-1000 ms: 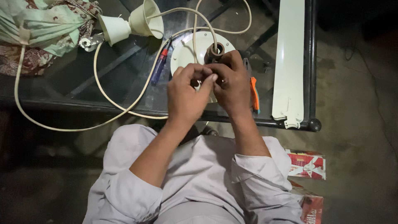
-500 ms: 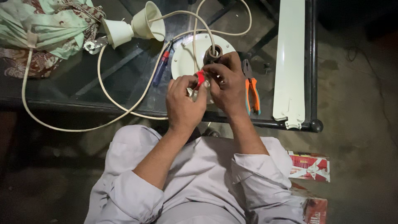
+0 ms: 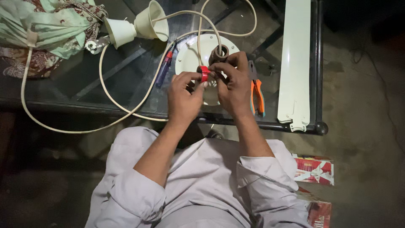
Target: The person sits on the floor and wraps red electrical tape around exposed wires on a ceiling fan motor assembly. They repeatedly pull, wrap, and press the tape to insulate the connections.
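A small red roll of tape (image 3: 203,73) sits between the fingertips of both hands, just above a round white fan housing (image 3: 190,51) on the glass table. My left hand (image 3: 184,96) pinches the roll from the left. My right hand (image 3: 231,84) meets it from the right, fingers curled over the roll and over a wire that I cannot make out clearly. A dark metal shaft collar (image 3: 219,53) rises from the housing just behind my right hand. A cream cable (image 3: 105,78) loops out from the housing across the table.
Orange-handled pliers (image 3: 257,95) lie right of my right hand. A white fan blade (image 3: 295,63) lies along the table's right side. A red-and-blue screwdriver (image 3: 164,67), two cream cone covers (image 3: 135,27) and a green cloth bundle (image 3: 46,25) are at the left. Red cartons (image 3: 314,169) sit on the floor.
The red tape roll has come into plain view between my fingertips. Both hands have shifted a little over the housing.
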